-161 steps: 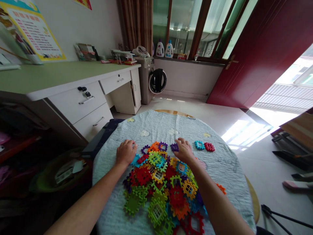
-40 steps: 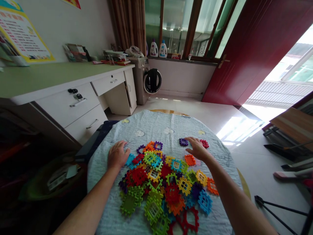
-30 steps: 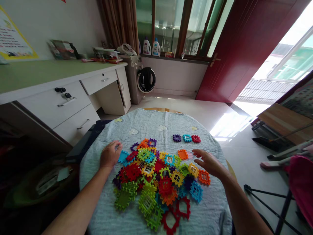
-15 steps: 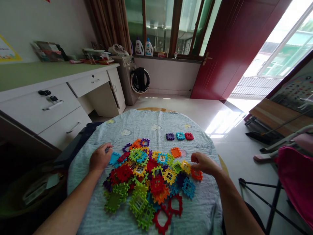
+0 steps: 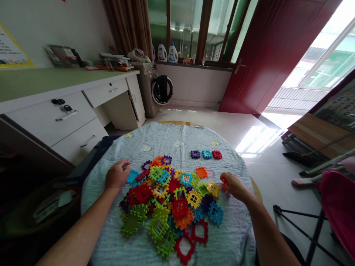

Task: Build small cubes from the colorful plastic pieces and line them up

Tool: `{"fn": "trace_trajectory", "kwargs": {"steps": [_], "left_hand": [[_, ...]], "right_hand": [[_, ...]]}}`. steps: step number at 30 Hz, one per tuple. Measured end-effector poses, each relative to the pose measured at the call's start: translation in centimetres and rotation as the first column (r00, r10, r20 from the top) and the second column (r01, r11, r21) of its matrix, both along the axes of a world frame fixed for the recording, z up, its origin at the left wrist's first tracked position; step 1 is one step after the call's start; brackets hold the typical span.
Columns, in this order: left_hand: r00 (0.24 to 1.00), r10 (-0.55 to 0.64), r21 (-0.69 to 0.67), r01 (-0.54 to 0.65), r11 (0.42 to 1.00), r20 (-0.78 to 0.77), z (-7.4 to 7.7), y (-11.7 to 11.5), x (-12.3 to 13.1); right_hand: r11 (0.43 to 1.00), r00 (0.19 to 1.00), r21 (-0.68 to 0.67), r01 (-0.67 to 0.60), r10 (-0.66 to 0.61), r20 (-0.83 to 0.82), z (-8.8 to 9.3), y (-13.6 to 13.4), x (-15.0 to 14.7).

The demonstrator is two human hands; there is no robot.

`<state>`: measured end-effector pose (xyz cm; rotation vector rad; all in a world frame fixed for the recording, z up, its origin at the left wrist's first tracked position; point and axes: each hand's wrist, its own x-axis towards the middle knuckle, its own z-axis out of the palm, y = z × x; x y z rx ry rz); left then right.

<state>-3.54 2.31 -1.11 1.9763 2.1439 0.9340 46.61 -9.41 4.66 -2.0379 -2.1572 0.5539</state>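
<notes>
From my remote seat I see both forearms stretched forward over the round table, which is covered with a pale blue cloth [image 5: 166,142]. The left hand [image 5: 117,176] lies palm down at the left edge of the pile [image 5: 169,207] of plastic tiles. Its fingers are bent loosely and its fingertips are at a light-blue tile [image 5: 132,176]; I cannot tell if they grip anything. The right hand [image 5: 235,187] is at the right edge of the pile, wrist low and turned a little inward. Its thumb and fingers are pressed together on one red-orange tile [image 5: 224,182], held just above the cloth.

Now the counts. Two hands, one held tile. Farther on the cloth, well apart from the hands, three small tiles lie in one row, side by side: a purple one [image 5: 195,154], a turquoise one [image 5: 206,154] and a red one [image 5: 216,154]. One orange tile [image 5: 201,172] lies alone between this row and the pile. The pile itself has many overlapping tiles in green, red, yellow, blue and purple; I cannot count them exactly.
</notes>
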Motion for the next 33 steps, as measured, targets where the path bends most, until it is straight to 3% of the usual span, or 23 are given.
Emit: {"fn": "trace_trajectory", "kwargs": {"steps": [4, 7, 10, 14, 18, 20, 24, 26, 30, 33], "left_hand": [[1.0, -0.003, -0.003, 0.003, 1.0, 0.006, 0.2, -0.1, 0.2], [1.0, -0.001, -0.006, 0.001, 1.0, 0.01, 0.3, -0.1, 0.3], [1.0, 0.004, 0.002, -0.004, 1.0, 0.014, 0.2, -0.1, 0.2], [1.0, 0.008, 0.012, -0.008, 1.0, 0.021, 0.1, -0.1, 0.1], [1.0, 0.008, 0.007, -0.009, 1.0, 0.021, 0.1, -0.1, 0.2], [1.0, 0.008, 0.007, -0.008, 1.0, 0.02, 0.1, -0.1, 0.2], [1.0, 0.005, 0.016, -0.005, 1.0, 0.011, 0.1, -0.1, 0.2], [1.0, 0.003, 0.014, -0.003, 1.0, 0.003, 0.2, -0.1, 0.1], [1.0, -0.004, 0.001, 0.004, 1.0, -0.004, 0.2, -0.1, 0.1], [1.0, -0.014, 0.002, 0.014, 1.0, -0.001, 0.2, -0.1, 0.1]], "right_hand": [[0.943, 0.991, 0.305, 0.134, -0.12, -0.065, 0.0, 1.2, -0.6], [0.894, 0.987, 0.418, 0.16, -0.153, -0.05, -0.4, 1.9, -1.5], [0.94, 0.994, 0.326, 0.104, -0.107, -0.009, -0.8, 1.9, -2.0], [0.993, 0.992, 0.117, 0.011, 0.004, -0.13, -1.0, 1.5, -1.5], [0.948, 0.968, 0.274, 0.161, -0.098, -0.23, -0.7, 2.2, -1.5], [0.93, 0.973, 0.335, 0.152, -0.082, -0.214, -0.7, 2.8, -2.3], [0.965, 0.993, 0.252, -0.068, 0.091, -0.081, -1.3, 3.8, -5.2], [0.977, 0.993, 0.184, -0.111, 0.118, -0.028, -1.5, 4.1, -6.2], [0.979, 0.991, 0.163, -0.125, 0.13, -0.021, -1.4, 4.7, -6.5], [0.985, 0.982, 0.169, -0.034, 0.064, -0.179, -1.4, 5.0, -6.2]]}}
